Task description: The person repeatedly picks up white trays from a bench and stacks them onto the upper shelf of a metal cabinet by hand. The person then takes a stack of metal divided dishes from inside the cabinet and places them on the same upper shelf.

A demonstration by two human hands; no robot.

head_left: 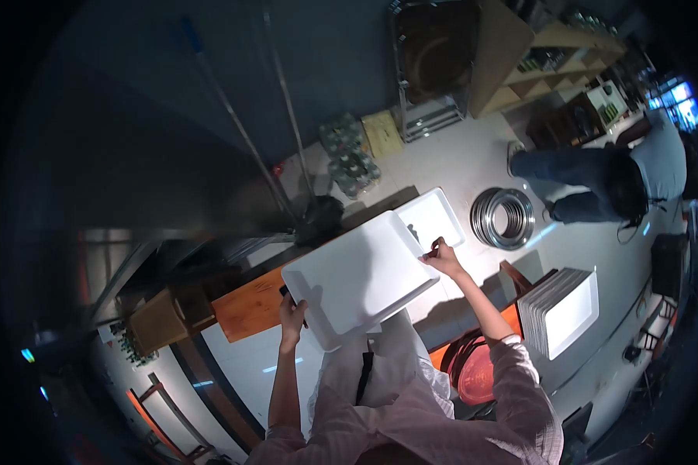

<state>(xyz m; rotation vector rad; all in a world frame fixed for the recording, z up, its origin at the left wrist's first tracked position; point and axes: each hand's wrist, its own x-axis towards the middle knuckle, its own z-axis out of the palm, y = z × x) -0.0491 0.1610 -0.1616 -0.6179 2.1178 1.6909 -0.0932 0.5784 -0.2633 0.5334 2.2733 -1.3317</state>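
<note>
A white rectangular tray (357, 271) is tilted in front of my body, above my lap. My left hand (291, 319) grips its left edge, with the thumb on top; a small black item, only partly visible, shows beside the fingers. At the tray's right edge, my right hand (443, 258) has its fingers pinched together, with something dark red between them that I cannot make out clearly. Just beyond that hand, a second white tray (440, 211) lies partly hidden behind the first one. Beneath is an orange wooden bench (248, 304).
To the right are a stack of white trays (572, 314), stacked round metal pans (504, 219) and red stools (475, 374). A person in jeans (582, 174) bends at the far right. Long-handled tools (240, 124) and green cartons (349, 155) stand by the wall.
</note>
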